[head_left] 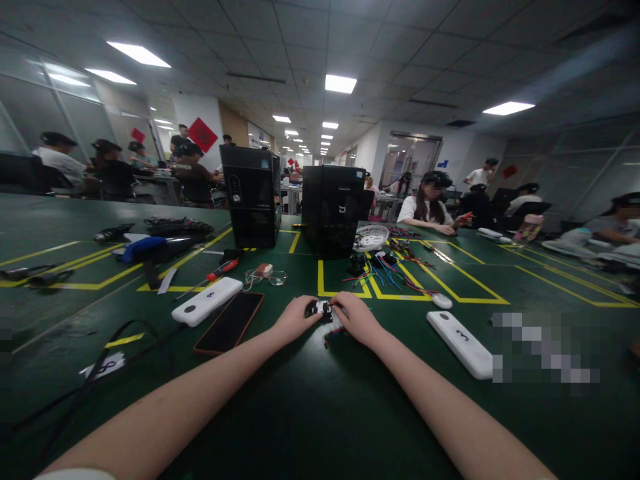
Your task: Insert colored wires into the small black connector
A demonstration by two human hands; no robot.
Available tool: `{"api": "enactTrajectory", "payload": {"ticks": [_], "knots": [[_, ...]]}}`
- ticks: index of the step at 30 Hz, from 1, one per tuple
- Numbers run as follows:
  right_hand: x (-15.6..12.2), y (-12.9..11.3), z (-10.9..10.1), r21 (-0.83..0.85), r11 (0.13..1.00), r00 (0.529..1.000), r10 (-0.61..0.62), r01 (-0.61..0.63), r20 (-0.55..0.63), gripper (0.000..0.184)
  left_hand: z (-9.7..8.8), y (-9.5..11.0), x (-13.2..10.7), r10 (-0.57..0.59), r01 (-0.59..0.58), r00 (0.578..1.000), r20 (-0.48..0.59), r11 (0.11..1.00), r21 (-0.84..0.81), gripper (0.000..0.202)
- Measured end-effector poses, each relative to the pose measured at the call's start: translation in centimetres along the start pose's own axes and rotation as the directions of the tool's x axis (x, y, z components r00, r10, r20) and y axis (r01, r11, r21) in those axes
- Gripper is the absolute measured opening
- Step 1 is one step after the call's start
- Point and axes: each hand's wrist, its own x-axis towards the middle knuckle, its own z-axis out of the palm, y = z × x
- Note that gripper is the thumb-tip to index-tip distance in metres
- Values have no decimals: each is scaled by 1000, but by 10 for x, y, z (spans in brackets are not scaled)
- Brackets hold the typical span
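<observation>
Both of my hands meet at the middle of the green table over a small black and white part (323,309). My left hand (295,319) has its fingers curled and pinches the part's left side. On the part's right side, my right hand (356,316) grips with curled fingers too. Thin coloured wires (334,333) trail from under the part towards me. I cannot make out what the part is.
A dark phone (230,323) and a white box (207,301) lie left of my hands; another white box (460,343) lies right. Two black computer towers (253,195) (333,210), a red screwdriver (223,269), loose wires (387,275) and a white basket (371,237) lie beyond. Several people sit around.
</observation>
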Motion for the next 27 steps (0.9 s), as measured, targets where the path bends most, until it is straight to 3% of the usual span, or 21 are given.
{"api": "enactTrajectory", "payload": {"ticks": [4,7,13,18,27], "knots": [[0,-8,-6,-8,998,959,-61,66,278,11,0,-1,0,-6,6,1000,10,1000,25,34],[-1,-14,-13,-55,997,923,-37,63,382,13,-1,1,-1,-7,7,1000,20,999,31,35],[-2,-19,-29,-216,976,877,102,3,471,31,-4,-1,-1,-34,32,998,44,999,28,36],[-4,-26,-19,-349,930,872,74,114,483,18,-2,3,-1,-18,17,1000,26,999,32,34],[-13,-19,1,-259,965,899,75,43,432,21,3,5,0,23,-23,1000,11,999,28,34]]}}
